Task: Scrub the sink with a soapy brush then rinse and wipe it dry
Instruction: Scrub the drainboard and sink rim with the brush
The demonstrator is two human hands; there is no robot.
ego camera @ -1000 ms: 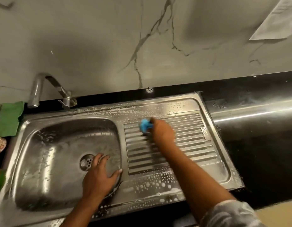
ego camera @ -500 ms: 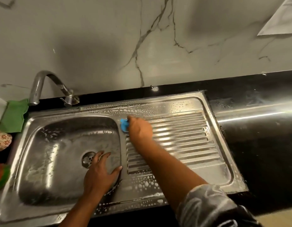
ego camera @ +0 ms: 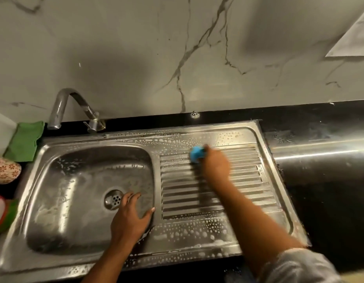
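1. Stainless steel sink (ego camera: 44, 260) seen from above, set into a black counter (ego camera: 320, 190) against a grey marbled wall (ego camera: 136, 48); the basin lies on the left and a ribbed draining board (ego camera: 248, 180) on the right
2. White soap suds and bubbles dot the rim, the basin walls and the flat edges around the ribs
3. Right hand (ego camera: 214, 164), blurred, is curled around a small blue brush (ego camera: 196, 154) and grips it; the brush sits on the far ribs of the draining board, close to its back edge
4. Left hand (ego camera: 130, 217) lies flat with its fingers spread against the right side of the basin, fingertips just beside the round drain strainer (ego camera: 113, 199), thumb stretched out toward the ridge between basin and board
5. Curved metal tap (ego camera: 62, 103) stands behind the basin, its spout arching to the left
6. Green cloth (ego camera: 25, 140) lies on the counter just left of the tap; nearer along the sink's left edge sit a floral-patterned item (ego camera: 4, 169) and a red, white and green item (ego camera: 3, 215), both cut off by the frame
7. White sheet of paper (ego camera: 352, 37) hangs on the wall at top right, and a pale sleeve (ego camera: 295, 266) covers the right arm at bottom right
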